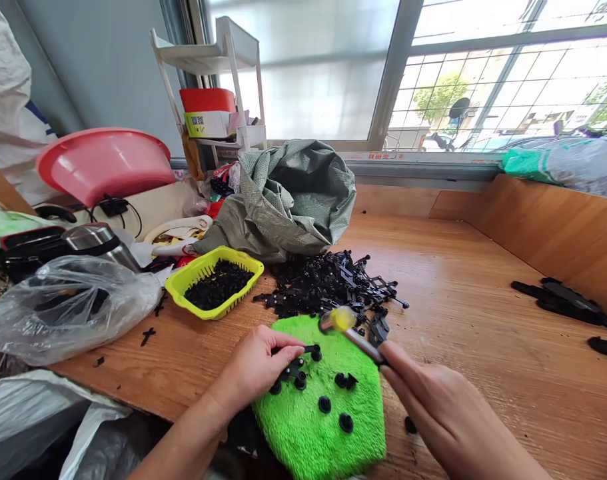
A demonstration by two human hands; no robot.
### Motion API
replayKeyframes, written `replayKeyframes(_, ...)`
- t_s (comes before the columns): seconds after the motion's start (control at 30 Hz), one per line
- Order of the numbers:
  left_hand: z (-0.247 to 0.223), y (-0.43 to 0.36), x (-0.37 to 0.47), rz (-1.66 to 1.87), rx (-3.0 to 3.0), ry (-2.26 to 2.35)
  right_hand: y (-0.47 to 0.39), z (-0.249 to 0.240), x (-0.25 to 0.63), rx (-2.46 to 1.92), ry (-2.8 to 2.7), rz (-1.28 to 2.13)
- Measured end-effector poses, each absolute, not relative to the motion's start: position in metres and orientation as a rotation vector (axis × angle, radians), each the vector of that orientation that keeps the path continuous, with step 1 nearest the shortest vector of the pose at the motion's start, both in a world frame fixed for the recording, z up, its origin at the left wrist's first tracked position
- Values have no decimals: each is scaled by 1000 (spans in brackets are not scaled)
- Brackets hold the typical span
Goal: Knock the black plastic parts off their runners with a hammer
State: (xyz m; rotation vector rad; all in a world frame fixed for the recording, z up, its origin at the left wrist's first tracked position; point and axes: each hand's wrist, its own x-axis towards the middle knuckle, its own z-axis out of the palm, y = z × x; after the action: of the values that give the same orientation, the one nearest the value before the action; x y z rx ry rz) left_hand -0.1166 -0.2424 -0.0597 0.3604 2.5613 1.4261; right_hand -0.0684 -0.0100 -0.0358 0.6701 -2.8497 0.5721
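My left hand [266,363] pinches a black jointed plastic part [296,368] over a bright green cloth [328,447]. One end of that part meets a small round black piece [316,352] on the cloth. In my right hand [428,393] is the handle of a small hammer [360,343]. Its yellow-faced head is smeared by motion and hangs just above the cloth's far edge. Several loose black round caps [346,422] lie on the cloth near my hands. My left fingers hide part of the jointed piece.
A heap of black jointed parts [333,287] spills from a grey-green woven sack [283,220]. Left of it stands a yellow basket [176,293] of small black pieces. A clear plastic bag [73,307] lies far left. Black gloves [568,300] rest on the wooden table [473,287] at right.
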Motion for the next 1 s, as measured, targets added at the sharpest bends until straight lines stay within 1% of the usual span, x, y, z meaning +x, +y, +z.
replayKeyframes(0.17, -58, -242, -117, 1399, 378, 2577, -10, -38, -69, 656, -2999, 605)
replayKeyframes(0.33, -57, -243, -117, 1371, 393, 2582, -15, -40, -69, 626, -3006, 649)
replayKeyframes(0.47, -56, -242, -116, 1404, 388, 2565, 0, -36, -62, 565, -2998, 637)
replayKeyframes(0.53, -55, -244, -113, 1530, 292, 2504, 15, -33, -54, 485, -2960, 678)
replayKeyframes(0.6, -55, -249, -109, 1747, 140, 2366, 29, -32, -45, 412, -2960, 710)
replayKeyframes(0.73, -50, -269, -99, 2130, -244, 2071, 40, -49, -33, 349, -3043, 707)
replayKeyframes(0.83, -46, -283, -92, 2232, -330, 2013, 33, -68, -32, 303, -3102, 662)
replayKeyframes(1.0, -47, -294, -83, 2237, -366, 1979, 26, -78, -38, 285, -3162, 595)
